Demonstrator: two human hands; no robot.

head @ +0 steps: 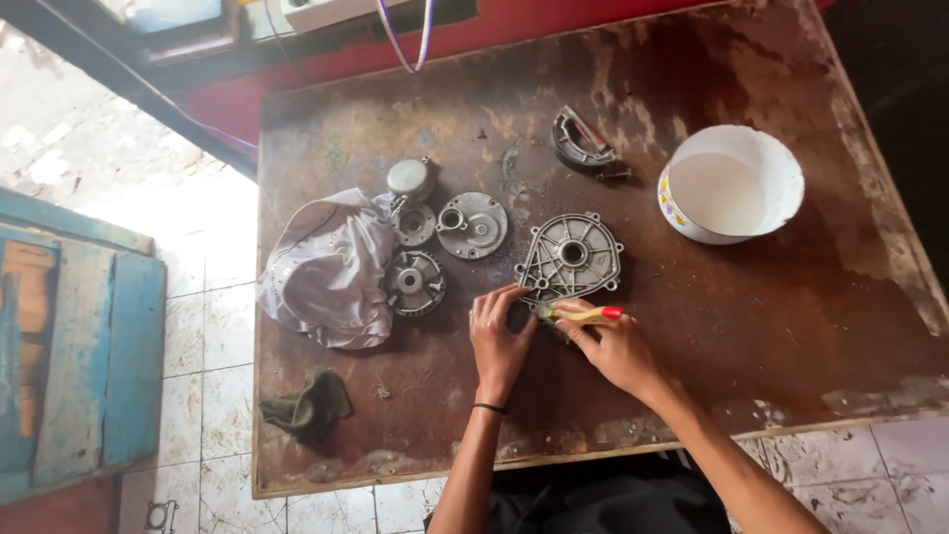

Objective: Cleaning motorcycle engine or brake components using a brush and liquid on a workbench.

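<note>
Grimy metal everywhere on this stained table. Left hand pins the lower edge of the aluminium cover so it can't slide, while the right hand is closed around a yellow-handled brush angled at that same edge. Cleaned parts sit by the grey rag, white bowl within reach.

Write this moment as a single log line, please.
left hand: steadies metal cover | right hand: holds yellow-handled brush at cover edge | nearby: white bowl, grey cloth
</note>
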